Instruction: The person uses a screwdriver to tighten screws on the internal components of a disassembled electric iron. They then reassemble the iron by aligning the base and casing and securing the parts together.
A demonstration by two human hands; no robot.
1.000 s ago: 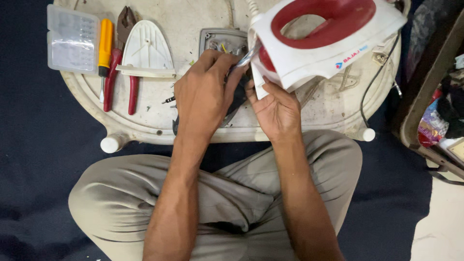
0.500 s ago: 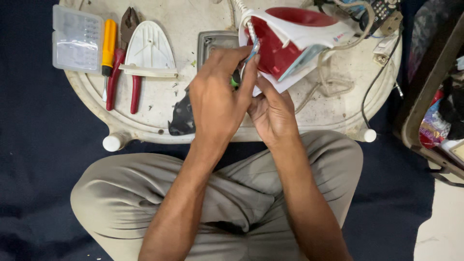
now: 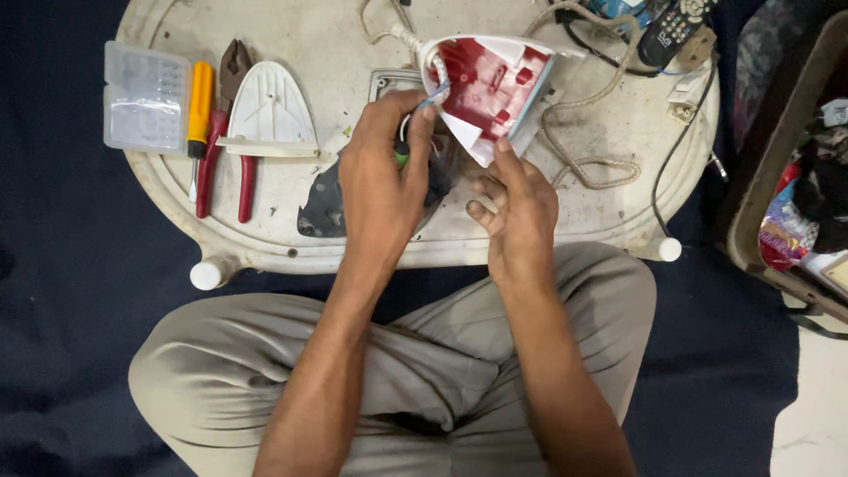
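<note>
Left hand (image 3: 382, 181): I gripped a screwdriver (image 3: 415, 124) against the iron shell (image 3: 486, 88).
Right hand (image 3: 517, 208): fingers spread, propped the shell.
Done: soleplate (image 3: 325, 208) off, beside the shell.
Left: reassembly.

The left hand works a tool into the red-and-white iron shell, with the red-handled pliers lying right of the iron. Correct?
Not quite: in the head view the red-handled pliers lie left of the iron shell, beside the yellow screwdriver. The left hand does work a tool there.

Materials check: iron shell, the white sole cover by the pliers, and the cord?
Iron shell: looks like moulded plastic, glossy red inside a white rim; ribs and bosses show. The left hand works a tool at it, the right hand steadies it. White sole cover: probably plastic, matte, with raised ribs. Cord: apparently braided fabric sheath, pale and fuzzy-looking.
</note>
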